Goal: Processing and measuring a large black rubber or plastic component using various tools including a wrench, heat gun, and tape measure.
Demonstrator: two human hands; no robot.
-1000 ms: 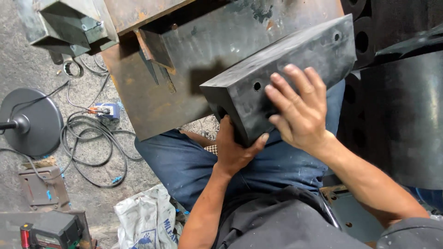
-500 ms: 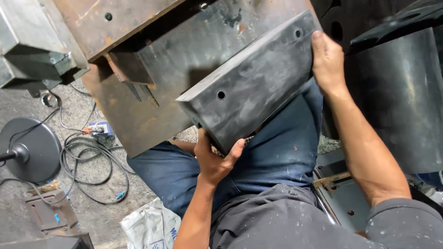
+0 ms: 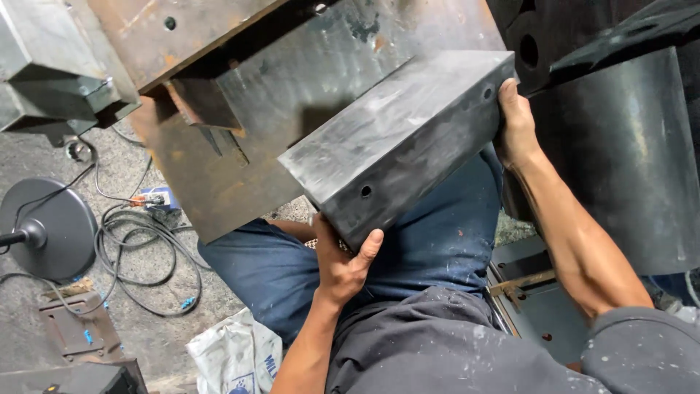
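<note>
Both hands grip a large black block, held above the person's lap before a rusty steel plate. It looks heavy, rigid, smooth-faced. Left hand cups the near corner; right hand clasps the far end.

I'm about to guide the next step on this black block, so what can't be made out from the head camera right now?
- Underside of the black block: faces away from the camera.
- Left hand: fingers hidden under the block's near corner; only thumb and palm show.
- Right hand: fingertips hidden behind the block's far end.
- Where the block's far edge meets the steel plate: hidden by the block.
- Dark cylinder: cut off by the right edge.
</note>
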